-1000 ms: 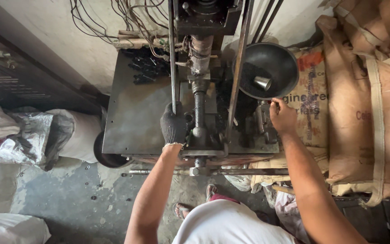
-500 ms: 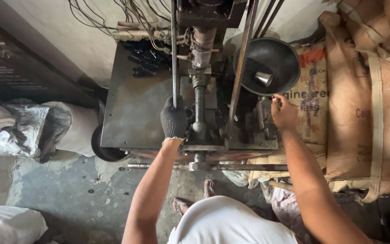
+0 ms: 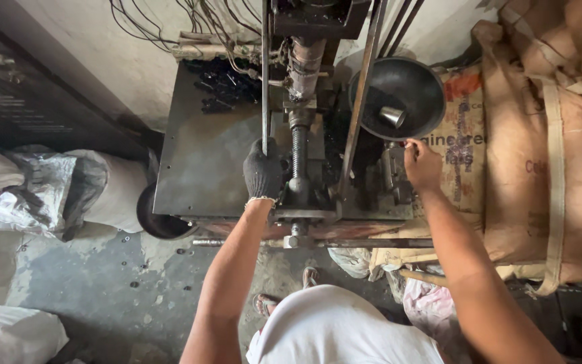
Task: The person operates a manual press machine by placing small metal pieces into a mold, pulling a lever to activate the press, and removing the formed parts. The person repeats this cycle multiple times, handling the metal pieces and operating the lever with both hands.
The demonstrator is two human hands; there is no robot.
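Observation:
My left hand [image 3: 262, 170], in a dark knit glove, is closed around a thin upright metal rod [image 3: 265, 74] of a press machine [image 3: 304, 168], beside its threaded screw shaft [image 3: 298, 152]. My right hand [image 3: 422, 164] is bare, fingers curled, at the near rim of a dark metal bowl [image 3: 417, 87]. A small shiny metal cup [image 3: 393, 116] lies inside that bowl. I cannot tell whether the right fingers pinch anything. The machine stands on a grey steel table [image 3: 203, 162].
Brown sacks [image 3: 547, 148] are stacked at the right. White and grey plastic bags [image 3: 28, 189] lie at the left on the concrete floor [image 3: 89, 283]. A dark round pan [image 3: 159, 219] sits under the table's edge. Tangled wires [image 3: 190, 20] hang on the wall behind.
The view has drifted slightly. My left hand has slid a little higher on the rod. The right hand stays by the bowl's rim.

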